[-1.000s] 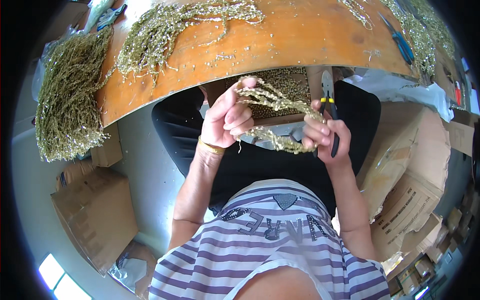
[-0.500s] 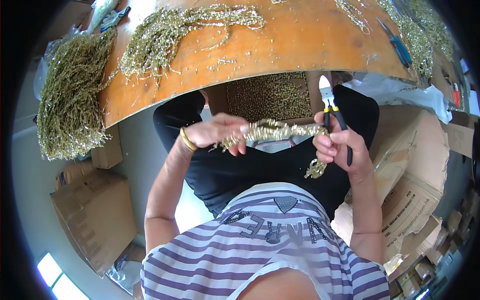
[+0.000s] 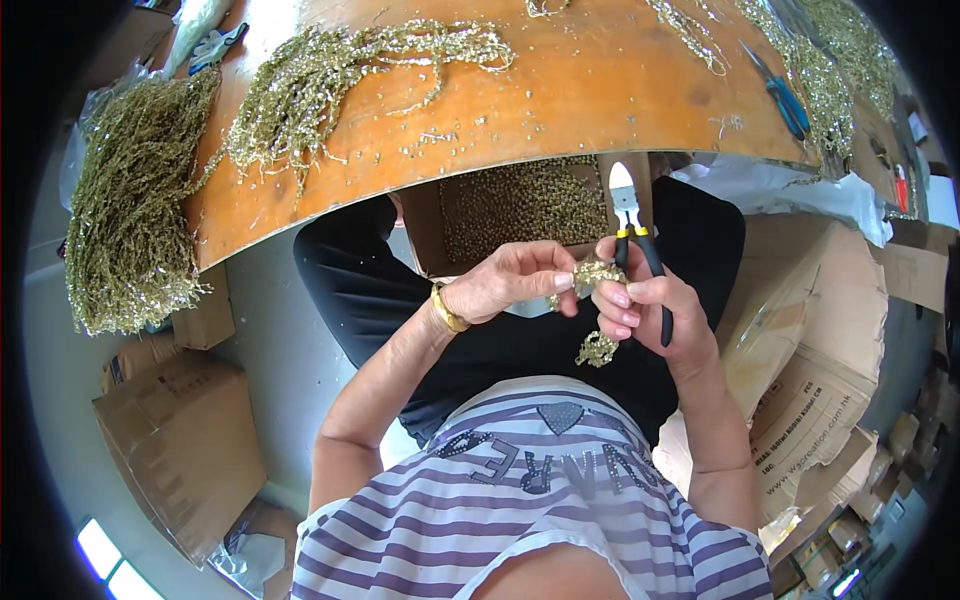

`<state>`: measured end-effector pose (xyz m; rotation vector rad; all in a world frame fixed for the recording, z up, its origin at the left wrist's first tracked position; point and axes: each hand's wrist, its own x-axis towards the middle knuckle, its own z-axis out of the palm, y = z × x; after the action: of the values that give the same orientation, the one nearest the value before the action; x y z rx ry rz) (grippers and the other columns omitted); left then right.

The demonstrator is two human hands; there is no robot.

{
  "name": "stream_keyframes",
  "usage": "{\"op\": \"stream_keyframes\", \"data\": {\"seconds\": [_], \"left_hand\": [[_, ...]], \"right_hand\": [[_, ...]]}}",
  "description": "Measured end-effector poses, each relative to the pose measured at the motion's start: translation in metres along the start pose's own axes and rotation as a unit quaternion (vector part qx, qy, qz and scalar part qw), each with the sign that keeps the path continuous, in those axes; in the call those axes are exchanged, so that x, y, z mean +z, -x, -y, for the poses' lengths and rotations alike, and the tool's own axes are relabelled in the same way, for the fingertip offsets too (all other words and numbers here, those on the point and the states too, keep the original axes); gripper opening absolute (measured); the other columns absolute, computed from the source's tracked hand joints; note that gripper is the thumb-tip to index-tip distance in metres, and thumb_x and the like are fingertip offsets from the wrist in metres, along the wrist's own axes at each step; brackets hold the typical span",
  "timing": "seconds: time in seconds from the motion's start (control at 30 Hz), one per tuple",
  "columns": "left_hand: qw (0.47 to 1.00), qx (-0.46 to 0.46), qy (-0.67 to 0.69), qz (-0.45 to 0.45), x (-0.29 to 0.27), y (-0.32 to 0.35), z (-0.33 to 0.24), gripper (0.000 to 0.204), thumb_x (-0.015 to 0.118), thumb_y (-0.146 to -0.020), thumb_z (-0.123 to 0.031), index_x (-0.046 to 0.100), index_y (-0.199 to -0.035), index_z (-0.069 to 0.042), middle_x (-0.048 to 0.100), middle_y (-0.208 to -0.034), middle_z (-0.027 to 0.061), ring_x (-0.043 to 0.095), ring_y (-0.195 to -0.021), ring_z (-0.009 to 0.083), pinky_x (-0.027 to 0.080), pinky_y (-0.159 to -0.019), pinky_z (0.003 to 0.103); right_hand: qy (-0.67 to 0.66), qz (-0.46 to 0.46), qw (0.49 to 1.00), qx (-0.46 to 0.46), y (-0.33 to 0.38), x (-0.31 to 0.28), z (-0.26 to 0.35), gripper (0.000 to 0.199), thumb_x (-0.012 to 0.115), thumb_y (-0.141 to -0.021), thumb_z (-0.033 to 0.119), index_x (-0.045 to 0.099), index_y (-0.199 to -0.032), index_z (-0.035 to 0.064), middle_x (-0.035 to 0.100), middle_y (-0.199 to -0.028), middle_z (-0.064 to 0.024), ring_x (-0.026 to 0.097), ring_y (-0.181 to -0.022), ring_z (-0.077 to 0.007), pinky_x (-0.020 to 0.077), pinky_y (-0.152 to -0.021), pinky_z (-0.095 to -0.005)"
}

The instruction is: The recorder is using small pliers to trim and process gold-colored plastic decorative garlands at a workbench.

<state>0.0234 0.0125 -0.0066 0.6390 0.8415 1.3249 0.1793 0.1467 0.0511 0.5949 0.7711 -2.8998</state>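
Note:
A short strand of gold beads (image 3: 597, 350) runs between my two hands, above my lap. My left hand (image 3: 515, 281) pinches one part of it between thumb and fingers. In my right hand (image 3: 650, 304) are both the strand and a pair of cutting pliers (image 3: 625, 205) with black and yellow handles, jaws upward. One end of the strand hangs below the right fingers. The part inside the right fingers is hidden. Beyond my hands, under the table edge, a cardboard box (image 3: 428, 235) contains many loose gold beads (image 3: 520, 205).
Bundles of gold bead strands (image 3: 290, 100) lie on the orange wooden table (image 3: 600, 100), with a thick bundle (image 3: 135, 210) hanging off its left edge. Blue-handled pliers (image 3: 788, 105) rest at the table's right. Cardboard boxes (image 3: 185, 450) stand left, and torn cardboard (image 3: 815, 370) stands right.
My left hand has moved right, close to my right hand, and the strand that was stretched between them is now bunched. The cutting pliers have shifted slightly left with my right hand.

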Motion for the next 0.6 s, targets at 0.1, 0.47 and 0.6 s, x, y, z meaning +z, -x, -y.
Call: {"op": "stream_keyframes", "data": {"seconds": [0.1,0.47,0.6], "left_hand": [[0.978,-0.169,0.111,0.046,-0.002,0.005,-0.008,0.027,0.054,-0.088,-0.024,0.056,-0.099,0.000,0.059,-0.076,0.0037,0.045,-0.055,0.0051,0.032,-0.048,0.017],[0.977,0.029,-0.009,-0.213,0.017,0.017,0.007,0.017,0.057,-0.086,-0.013,0.059,-0.100,-0.003,0.059,-0.074,0.0005,0.045,-0.057,0.0033,0.033,-0.049,0.016],[0.967,0.043,-0.037,-0.250,0.023,0.017,0.009,0.016,0.058,-0.085,-0.012,0.061,-0.098,-0.003,0.060,-0.074,0.0005,0.047,-0.059,0.0032,0.037,-0.051,0.017]], "right_hand": [[-0.011,-0.011,1.000,-0.026,0.003,-0.005,0.002,0.042,0.048,-0.074,0.011,0.039,-0.115,0.0060,0.042,-0.071,-0.0018,0.040,-0.057,-0.0091,0.0372,-0.054,-0.0244],[0.094,-0.106,0.988,-0.054,-0.004,-0.029,-0.007,0.037,0.048,-0.079,0.010,0.042,-0.114,0.0002,0.046,-0.073,-0.0045,0.046,-0.062,-0.0103,0.0405,-0.058,-0.0263],[0.160,-0.179,0.965,-0.103,-0.017,-0.038,-0.017,0.037,0.049,-0.081,0.009,0.043,-0.116,0.0000,0.054,-0.086,-0.0086,0.051,-0.070,-0.0117,0.0428,-0.062,-0.0263]]}}
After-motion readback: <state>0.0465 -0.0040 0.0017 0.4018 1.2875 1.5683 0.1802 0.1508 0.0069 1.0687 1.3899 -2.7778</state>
